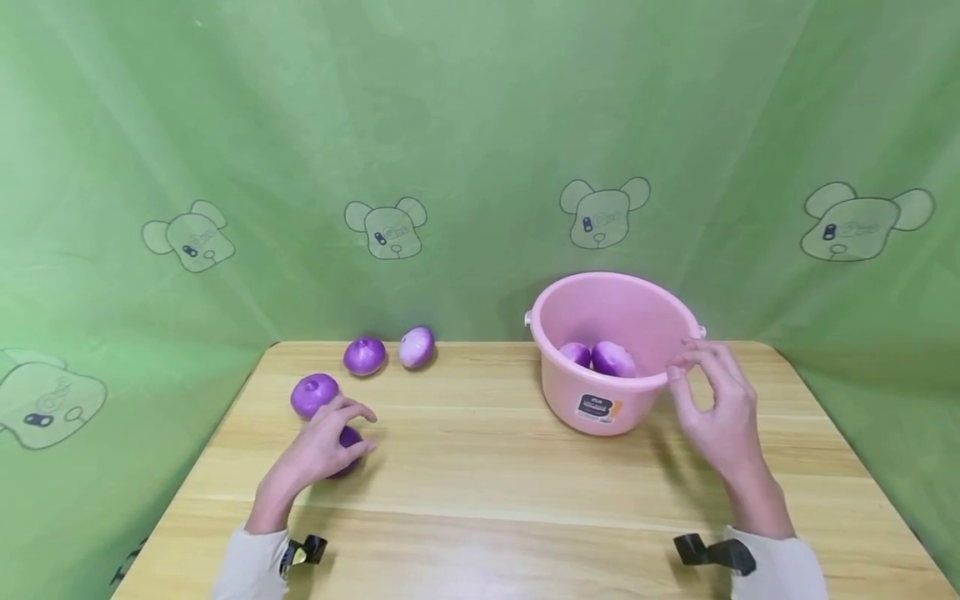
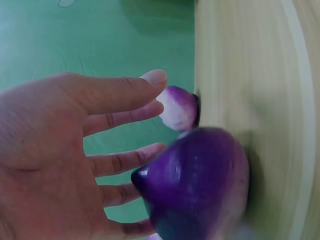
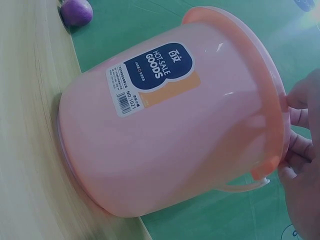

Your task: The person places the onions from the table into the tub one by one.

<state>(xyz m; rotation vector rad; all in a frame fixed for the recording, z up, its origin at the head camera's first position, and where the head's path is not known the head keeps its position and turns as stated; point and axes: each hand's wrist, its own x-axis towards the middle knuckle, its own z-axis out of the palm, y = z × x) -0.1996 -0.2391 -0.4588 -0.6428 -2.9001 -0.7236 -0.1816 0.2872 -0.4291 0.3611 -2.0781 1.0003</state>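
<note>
And here's the left hand (image 1: 318,443) over the nearest onion (image 2: 200,182), fingers spread and loosely bent, nothing gripped; whether it touches, I can't tell. Danger here: that round, glossy body with its pointed tip could skid off if the thumb closes off-centre, rolling across the smooth wood-grained worktop (image 1: 465,475). Just behind sits a second onion (image 1: 312,394), close enough that a stray knuckle might knock it.

Across on the right, the right hand (image 1: 722,417) pinches the rim of the pink bucket (image 1: 600,402), fingers bent at the edge. A hard tug there might tip it and spill the two onions (image 1: 613,360) inside. It's shiny plastic, narrowing towards its base, with a printed label (image 1: 597,407) on the front.

Farther back, a squat purple onion (image 1: 365,357) and a paler one (image 1: 416,347) lie by the rear edge; one bump could roll them off. Beyond, green cloth (image 1: 480,125) hangs in soft folds, printed with bear-like heads.
</note>
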